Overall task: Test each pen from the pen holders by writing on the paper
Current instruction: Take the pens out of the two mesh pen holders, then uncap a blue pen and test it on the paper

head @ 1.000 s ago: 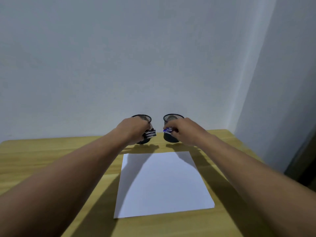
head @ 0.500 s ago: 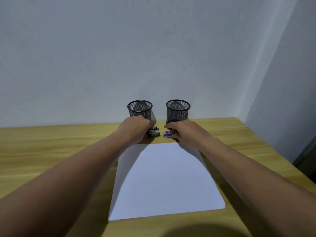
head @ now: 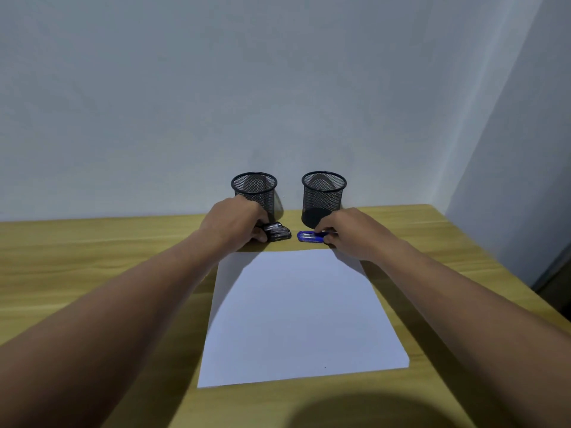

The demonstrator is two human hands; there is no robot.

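Two black mesh pen holders stand at the back of the wooden table, the left holder (head: 255,189) and the right holder (head: 323,194); both look empty. My left hand (head: 233,225) rests on the table in front of the left holder, closed around a bundle of black pens (head: 277,232) whose ends stick out to the right. My right hand (head: 350,233) lies in front of the right holder, fingers closed on blue pens (head: 310,236) pointing left. A blank white sheet of paper (head: 296,313) lies just in front of both hands.
The wooden table (head: 92,257) meets a white wall behind the holders. Its right edge runs near a corner of the room. A dark round shadow falls on the table's near edge.
Both hands came down from the holders' rims to the tabletop, carrying the pen bundles with them. The holders now stand uncovered and empty. The camera view tilted slightly.
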